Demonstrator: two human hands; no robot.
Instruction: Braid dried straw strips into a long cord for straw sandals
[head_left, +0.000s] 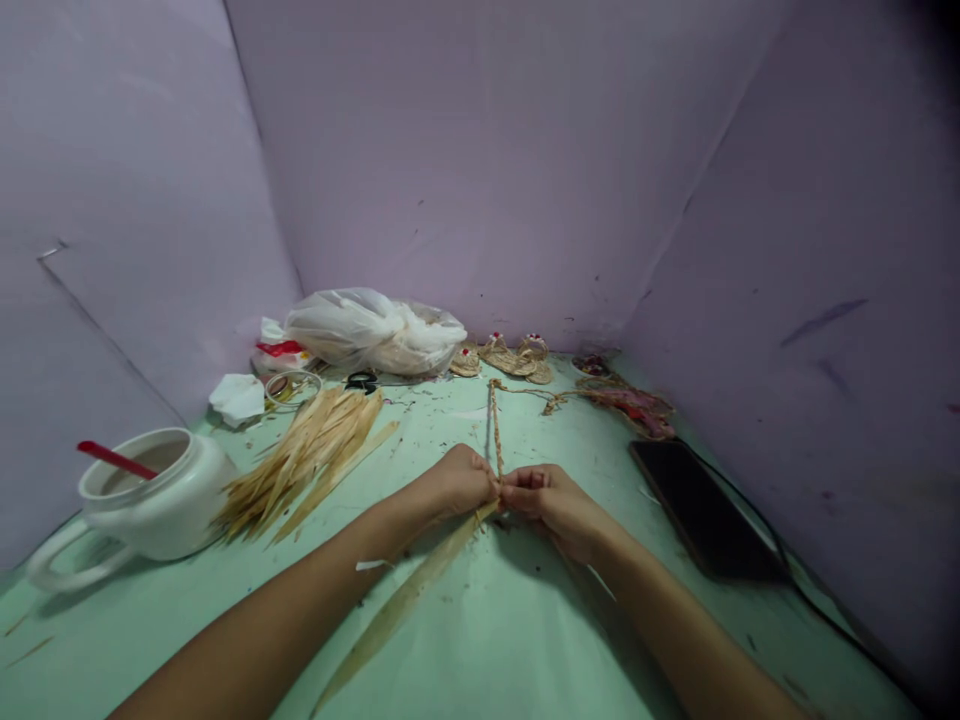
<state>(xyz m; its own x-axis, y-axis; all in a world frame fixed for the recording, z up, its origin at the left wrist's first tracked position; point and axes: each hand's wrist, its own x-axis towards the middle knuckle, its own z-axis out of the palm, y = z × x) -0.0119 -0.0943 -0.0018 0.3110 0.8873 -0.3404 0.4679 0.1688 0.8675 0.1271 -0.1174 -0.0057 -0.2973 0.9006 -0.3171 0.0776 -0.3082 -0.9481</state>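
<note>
A thin tan braided cord (pixel 495 425) runs from the far part of the green table down to my hands. My left hand (pixel 466 478) is closed around its near end, and my right hand (pixel 551 503) pinches the same spot from the other side, the two nearly touching. From between them a long, pale dried-leaf strip (pixel 420 575) trails down to the lower left, unbraided. The fingertips partly cover the point where strip and cord meet. To the left lies a bundle of similar dried strips (pixel 307 450).
A white pot (pixel 161 520) with a red stick (pixel 116 458) stands left. Behind lie black scissors (pixel 361 382), a plastic bag (pixel 375 330) and small woven sandals (pixel 517 358). A dark phone (pixel 705 510) and a cable (pixel 780 550) are on the right. Walls enclose three sides.
</note>
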